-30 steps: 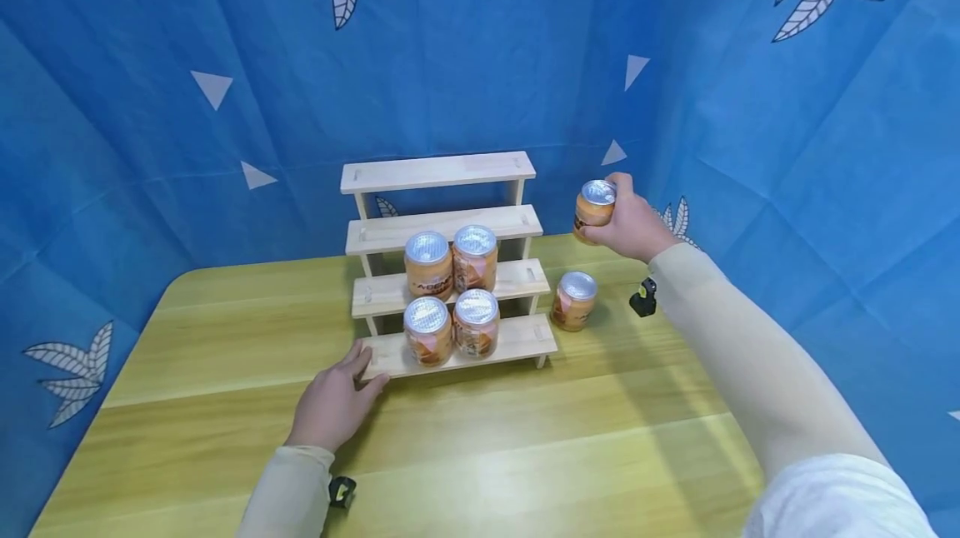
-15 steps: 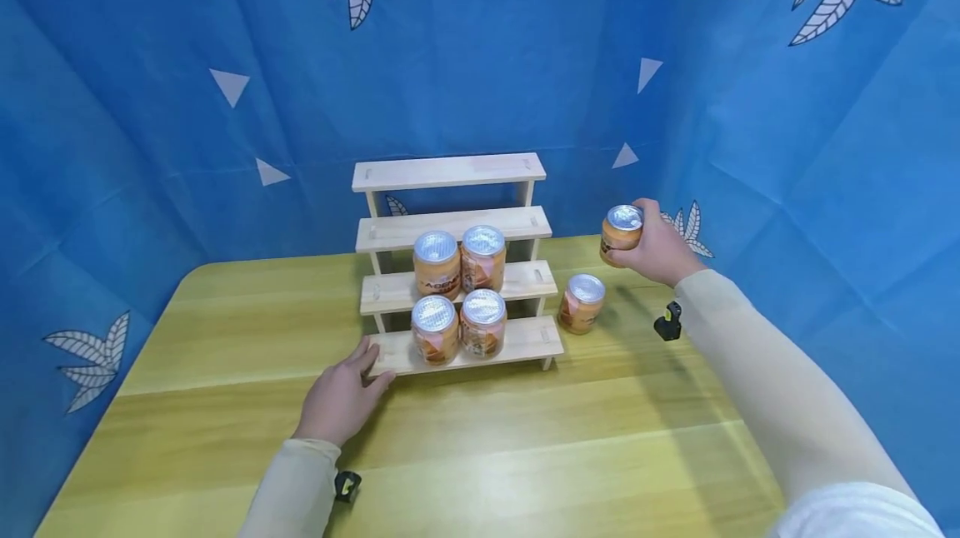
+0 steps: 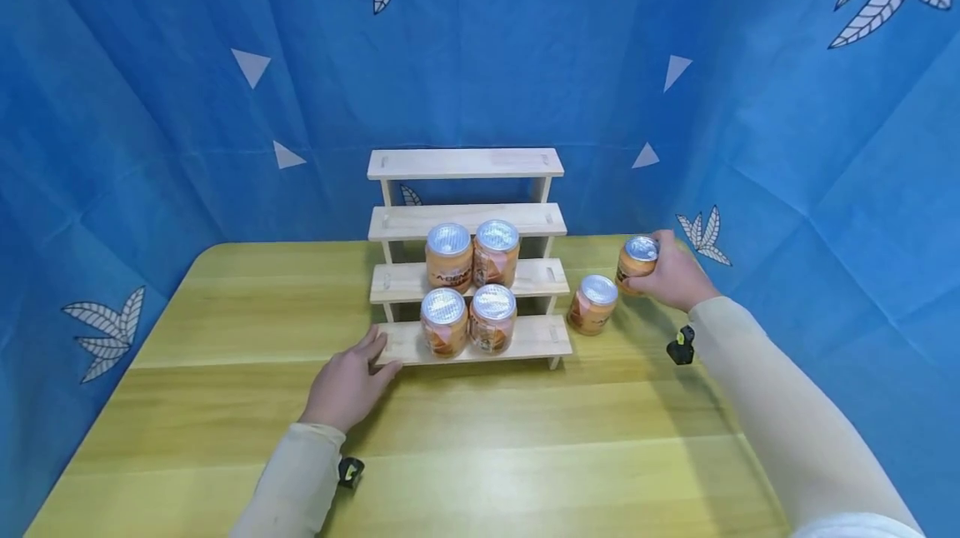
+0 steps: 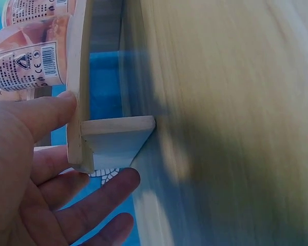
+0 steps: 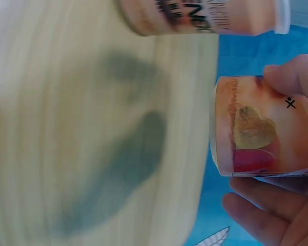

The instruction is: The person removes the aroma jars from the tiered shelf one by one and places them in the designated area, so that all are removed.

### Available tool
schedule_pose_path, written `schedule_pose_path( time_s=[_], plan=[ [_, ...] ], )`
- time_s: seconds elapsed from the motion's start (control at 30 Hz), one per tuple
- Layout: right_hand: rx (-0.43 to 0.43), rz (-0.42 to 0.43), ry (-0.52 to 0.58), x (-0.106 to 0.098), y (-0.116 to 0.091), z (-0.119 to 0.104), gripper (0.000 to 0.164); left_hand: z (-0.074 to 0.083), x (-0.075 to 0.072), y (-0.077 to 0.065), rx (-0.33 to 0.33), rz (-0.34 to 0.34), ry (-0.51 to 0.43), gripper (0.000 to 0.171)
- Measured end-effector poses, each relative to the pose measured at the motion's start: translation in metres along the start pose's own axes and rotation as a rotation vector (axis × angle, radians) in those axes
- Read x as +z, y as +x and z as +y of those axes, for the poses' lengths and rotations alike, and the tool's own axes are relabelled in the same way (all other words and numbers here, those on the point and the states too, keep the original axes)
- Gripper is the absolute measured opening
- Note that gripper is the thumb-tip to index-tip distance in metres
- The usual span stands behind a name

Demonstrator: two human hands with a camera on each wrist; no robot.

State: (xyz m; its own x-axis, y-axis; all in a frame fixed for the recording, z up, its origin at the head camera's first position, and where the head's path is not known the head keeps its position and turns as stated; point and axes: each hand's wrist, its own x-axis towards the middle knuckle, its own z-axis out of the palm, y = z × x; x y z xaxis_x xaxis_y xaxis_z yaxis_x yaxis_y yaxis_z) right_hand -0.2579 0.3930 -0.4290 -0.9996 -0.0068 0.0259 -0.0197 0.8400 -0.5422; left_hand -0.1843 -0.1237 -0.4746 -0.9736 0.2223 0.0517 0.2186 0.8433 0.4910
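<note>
My left hand (image 3: 348,380) grips the left end of the lowest step of a tiered wooden stand (image 3: 542,335); the left wrist view shows the thumb (image 4: 46,113) on one side of the board and fingers on the other. My right hand (image 3: 673,273) holds an orange can (image 3: 632,269) with a silver lid, upright, right of the stand. In the right wrist view this can (image 5: 254,128) looks just off the tabletop. A similar can (image 3: 591,309) stands on the table between it and the stand.
Two cans (image 3: 444,323) stand side by side on the lowest step, and two more (image 3: 450,256) on the step above. The upper two steps (image 3: 465,163) bear no cans. Behind the wooden table (image 3: 480,455) hangs a blue patterned cloth (image 3: 480,47).
My right hand has lowered its can towards the table, to the right of the standing can. My left hand keeps its grip on the stand. The head view has shifted slightly.
</note>
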Motion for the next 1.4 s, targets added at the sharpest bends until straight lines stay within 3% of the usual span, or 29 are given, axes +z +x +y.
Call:
schedule_pose_path(
  time_s=[0.4, 0.87, 1.17, 1.4],
  plan=[
    [0.000, -0.066, -0.004, 0.018, -0.010, 0.022, 0.081, 0.001, -0.001, 0.000, -0.013, -0.003, -0.012, 0.061],
    [0.050, -0.081, 0.021, 0.031, -0.014, 0.028, 0.091, 0.001, 0.001, 0.000, -0.016, -0.002, -0.009, 0.061],
    [0.076, -0.123, 0.040, 0.024, -0.011, 0.023, 0.095, 0.000, 0.000, 0.003, -0.016, 0.010, -0.008, 0.061],
    [0.070, -0.137, 0.082, 0.031, -0.017, 0.026, 0.099, 0.000, -0.001, 0.000, -0.030, 0.000, 0.009, 0.062]
  ],
)
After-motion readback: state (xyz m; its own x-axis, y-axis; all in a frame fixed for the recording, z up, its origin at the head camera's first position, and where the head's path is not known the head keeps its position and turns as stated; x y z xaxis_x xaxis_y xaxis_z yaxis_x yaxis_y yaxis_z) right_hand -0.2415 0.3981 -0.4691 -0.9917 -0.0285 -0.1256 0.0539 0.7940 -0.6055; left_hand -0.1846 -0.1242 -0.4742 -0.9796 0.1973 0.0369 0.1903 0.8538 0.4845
